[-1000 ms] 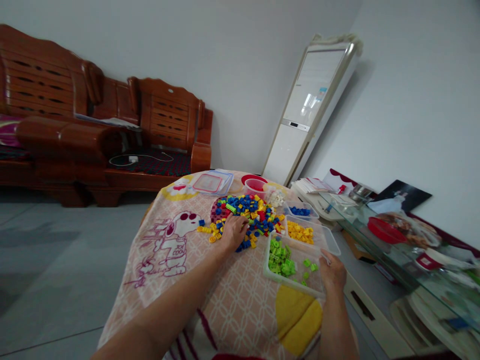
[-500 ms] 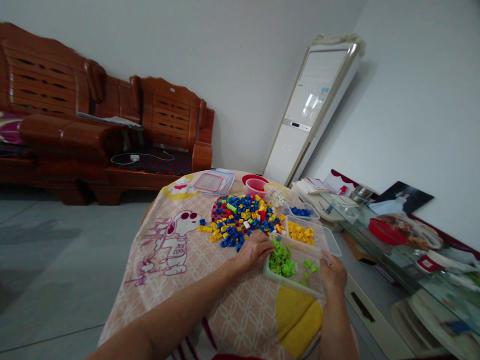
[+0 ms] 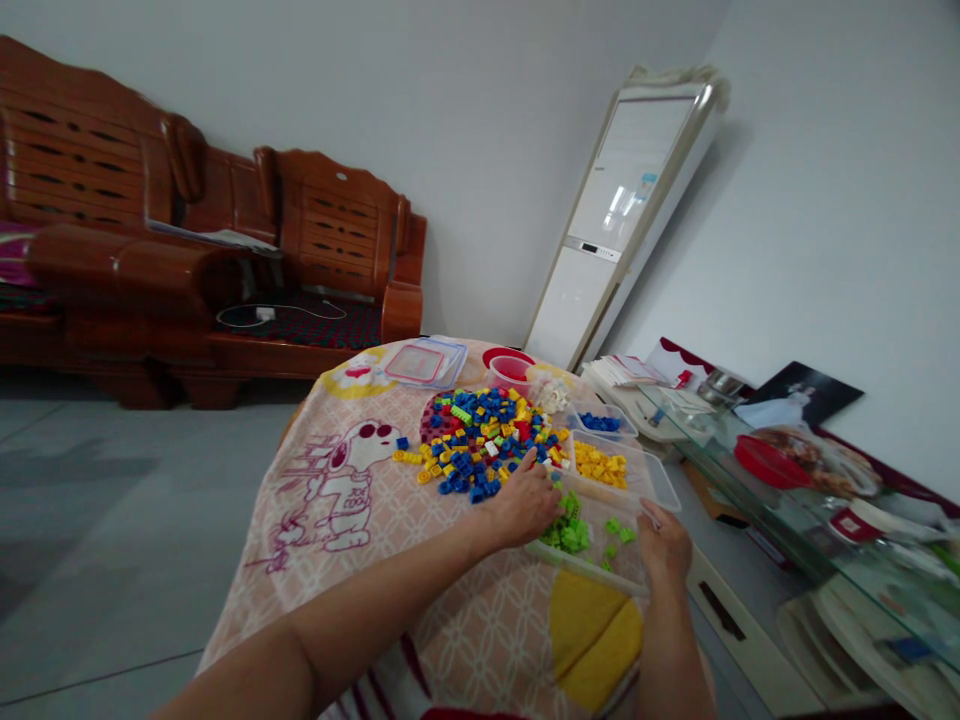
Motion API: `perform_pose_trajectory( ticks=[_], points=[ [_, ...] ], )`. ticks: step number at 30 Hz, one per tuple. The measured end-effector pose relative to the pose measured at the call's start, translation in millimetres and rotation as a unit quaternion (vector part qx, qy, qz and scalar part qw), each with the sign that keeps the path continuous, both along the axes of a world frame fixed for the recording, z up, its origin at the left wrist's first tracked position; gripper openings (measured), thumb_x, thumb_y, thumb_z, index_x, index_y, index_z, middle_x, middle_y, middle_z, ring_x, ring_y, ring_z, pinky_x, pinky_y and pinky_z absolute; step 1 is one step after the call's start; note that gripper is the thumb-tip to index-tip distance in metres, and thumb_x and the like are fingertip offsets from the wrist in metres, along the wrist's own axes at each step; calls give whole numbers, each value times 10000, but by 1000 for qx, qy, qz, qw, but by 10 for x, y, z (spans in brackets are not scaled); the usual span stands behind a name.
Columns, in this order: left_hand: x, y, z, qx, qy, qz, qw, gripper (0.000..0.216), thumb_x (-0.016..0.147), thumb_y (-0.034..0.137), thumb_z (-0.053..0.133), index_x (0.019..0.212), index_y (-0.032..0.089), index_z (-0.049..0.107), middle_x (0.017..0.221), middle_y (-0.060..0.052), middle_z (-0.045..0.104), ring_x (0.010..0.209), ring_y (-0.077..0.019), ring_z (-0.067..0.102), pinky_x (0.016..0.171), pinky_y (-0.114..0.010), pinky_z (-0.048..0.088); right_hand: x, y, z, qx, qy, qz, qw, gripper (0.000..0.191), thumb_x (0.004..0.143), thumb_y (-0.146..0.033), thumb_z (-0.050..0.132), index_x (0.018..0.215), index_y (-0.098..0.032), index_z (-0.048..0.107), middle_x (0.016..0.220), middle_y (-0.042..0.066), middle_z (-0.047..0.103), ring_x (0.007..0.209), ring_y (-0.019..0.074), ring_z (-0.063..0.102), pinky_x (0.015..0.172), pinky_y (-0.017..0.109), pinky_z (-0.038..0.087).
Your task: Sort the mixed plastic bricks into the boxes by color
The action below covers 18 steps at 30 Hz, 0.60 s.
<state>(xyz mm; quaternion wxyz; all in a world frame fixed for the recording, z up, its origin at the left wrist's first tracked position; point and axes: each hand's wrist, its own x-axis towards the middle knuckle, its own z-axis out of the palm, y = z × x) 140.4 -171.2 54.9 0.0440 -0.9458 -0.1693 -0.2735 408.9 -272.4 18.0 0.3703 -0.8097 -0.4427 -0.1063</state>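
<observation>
Cloth-covered bench: green bricks in clear box — my right hand grips its rim, left hand above, hold unclear.

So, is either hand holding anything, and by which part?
The right hand grips the clear box of green bricks by its right rim. Whether the left hand holds anything can't be told.

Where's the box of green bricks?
In the head view, the box of green bricks sits right of centre, nearer than the yellow bricks, right hand at its rim.
</observation>
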Motion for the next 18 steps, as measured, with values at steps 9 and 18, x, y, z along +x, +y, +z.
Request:
perform_pose_trajectory(
  ticks=[9, 18],
  points=[
    [209, -112, -41, 42, 110, 25, 993, 99, 774, 183, 596, 781, 151, 690, 717, -115, 696, 831, -284, 624, 1034, -632, 234, -9, -4, -2, -14, -19, -4, 1000, 518, 745, -400, 404, 1051, -125, 719, 1058, 141, 696, 882, 251, 620, 817, 358, 451],
    [310, -149, 0, -112, 45, -135, 983, 346, 870, 259, 535, 1210, 205, 574, 1075, -91, 687, 987, -221, 625, 988, -428, 404, 6, -2, -16, 2, -18, -9, 1000, 512, 749, -399, 411, 1036, -118, 728, 1037, 150, 704, 864, 246, 618, 787, 342, 451]
  ],
)
